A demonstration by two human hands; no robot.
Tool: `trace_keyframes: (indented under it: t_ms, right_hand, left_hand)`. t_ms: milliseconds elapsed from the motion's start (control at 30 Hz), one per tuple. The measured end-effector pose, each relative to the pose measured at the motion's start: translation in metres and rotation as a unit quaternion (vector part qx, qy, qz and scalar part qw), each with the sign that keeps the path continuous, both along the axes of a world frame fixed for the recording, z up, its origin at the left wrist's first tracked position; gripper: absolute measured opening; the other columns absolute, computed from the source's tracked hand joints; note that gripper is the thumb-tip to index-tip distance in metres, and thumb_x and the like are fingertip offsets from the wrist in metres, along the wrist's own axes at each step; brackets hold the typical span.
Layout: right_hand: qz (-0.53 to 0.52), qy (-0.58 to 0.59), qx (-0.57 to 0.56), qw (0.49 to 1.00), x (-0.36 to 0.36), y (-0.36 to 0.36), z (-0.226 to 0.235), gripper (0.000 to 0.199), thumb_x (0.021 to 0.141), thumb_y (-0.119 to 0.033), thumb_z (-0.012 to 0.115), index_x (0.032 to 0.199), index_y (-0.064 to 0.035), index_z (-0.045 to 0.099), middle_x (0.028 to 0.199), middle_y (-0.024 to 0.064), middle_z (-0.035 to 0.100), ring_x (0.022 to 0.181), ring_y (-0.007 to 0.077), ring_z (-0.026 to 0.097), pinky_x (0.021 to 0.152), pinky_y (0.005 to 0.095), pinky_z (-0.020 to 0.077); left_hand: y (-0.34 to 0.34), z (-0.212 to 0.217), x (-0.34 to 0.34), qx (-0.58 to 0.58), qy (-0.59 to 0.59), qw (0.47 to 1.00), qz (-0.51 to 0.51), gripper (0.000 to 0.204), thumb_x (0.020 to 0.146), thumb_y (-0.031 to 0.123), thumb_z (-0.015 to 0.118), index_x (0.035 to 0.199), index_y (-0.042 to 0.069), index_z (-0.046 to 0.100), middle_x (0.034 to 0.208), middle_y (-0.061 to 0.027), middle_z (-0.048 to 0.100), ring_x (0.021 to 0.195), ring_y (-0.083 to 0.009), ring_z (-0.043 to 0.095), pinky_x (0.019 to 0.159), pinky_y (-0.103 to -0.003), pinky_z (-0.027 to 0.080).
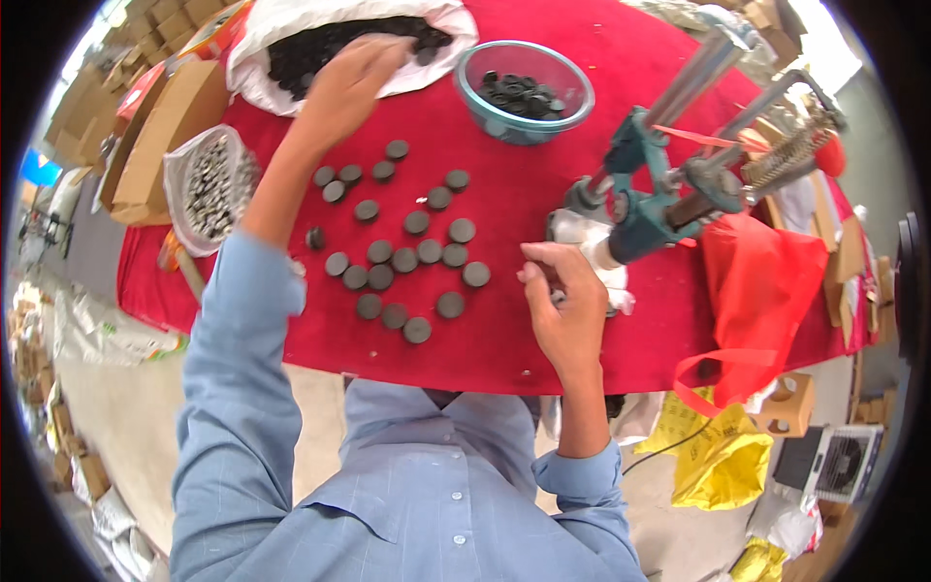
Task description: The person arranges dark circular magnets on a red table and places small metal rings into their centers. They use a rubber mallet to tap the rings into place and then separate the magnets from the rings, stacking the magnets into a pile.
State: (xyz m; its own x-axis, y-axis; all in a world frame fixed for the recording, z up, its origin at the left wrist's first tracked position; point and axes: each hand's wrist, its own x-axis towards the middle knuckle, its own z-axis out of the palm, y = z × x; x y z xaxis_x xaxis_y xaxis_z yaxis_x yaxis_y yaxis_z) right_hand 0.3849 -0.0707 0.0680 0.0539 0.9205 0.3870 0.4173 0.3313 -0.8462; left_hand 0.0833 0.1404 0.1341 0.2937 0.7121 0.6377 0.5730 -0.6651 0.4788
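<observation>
My left hand (361, 76) reaches over the mouth of a white sack (254, 60) full of small black round caps (320, 47). Its fingers are blurred against the dark pieces, so I cannot see whether they grip one. My right hand (570, 306) is curled beside the base of a green hand press (645, 213), with thumb and forefinger close together. Something small and greyish shows inside its bent fingers, too small to name. Between my hands, several dark round caps (416, 223) lie spread on the red cloth (504, 330).
Beyond the loose caps stands a clear bluish bowl (524, 131) holding more black pieces. A bag of small metal parts (211, 189) sits at the left, near a cardboard box (175, 136). On the right, a red bag (761, 291) hangs over the table edge, above a yellow bag (722, 466).
</observation>
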Motion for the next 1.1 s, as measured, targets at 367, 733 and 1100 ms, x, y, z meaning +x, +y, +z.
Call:
trace_keyframes:
  t_ms: [367, 733, 1100]
  right_hand:
    - [0.046, 0.039, -0.039, 0.997, -0.033, -0.009, -0.062, 0.019, 0.096, 0.011, 0.064, 0.111, 0.0034, 0.073, 0.108, 0.0135, 0.072, 0.081, 0.0187, 0.076, 0.071, 0.0299, 0.0606]
    - [-0.008, 0.055, -0.037, 0.998, -0.028, -0.012, -0.071, 0.018, 0.097, 0.010, 0.063, 0.109, 0.0021, 0.074, 0.107, 0.0118, 0.072, 0.079, 0.0165, 0.074, 0.068, 0.0289, 0.0598]
    - [-0.002, 0.020, -0.052, 0.998, -0.028, -0.013, -0.071, 0.018, 0.094, 0.011, 0.064, 0.106, 0.0020, 0.074, 0.105, 0.0128, 0.072, 0.078, 0.0172, 0.073, 0.069, 0.0307, 0.0594]
  left_hand:
    - [-0.235, -0.124, -0.079, -0.134, -0.033, 0.947, 0.289, 0.028, 0.102, 0.005, 0.067, 0.128, 0.000, 0.075, 0.122, -0.0181, 0.074, 0.114, -0.0327, 0.071, 0.100, -0.039, 0.056]
    - [-0.202, -0.132, -0.053, -0.080, 0.064, 0.973, 0.208, 0.039, 0.097, -0.007, 0.063, 0.133, 0.002, 0.074, 0.134, -0.0164, 0.069, 0.122, -0.0356, 0.067, 0.103, -0.043, 0.055]
    - [-0.221, -0.113, -0.041, -0.074, 0.201, 0.958, 0.191, 0.043, 0.093, 0.009, 0.075, 0.136, 0.006, 0.073, 0.140, -0.0127, 0.067, 0.126, -0.0336, 0.061, 0.109, -0.048, 0.046]
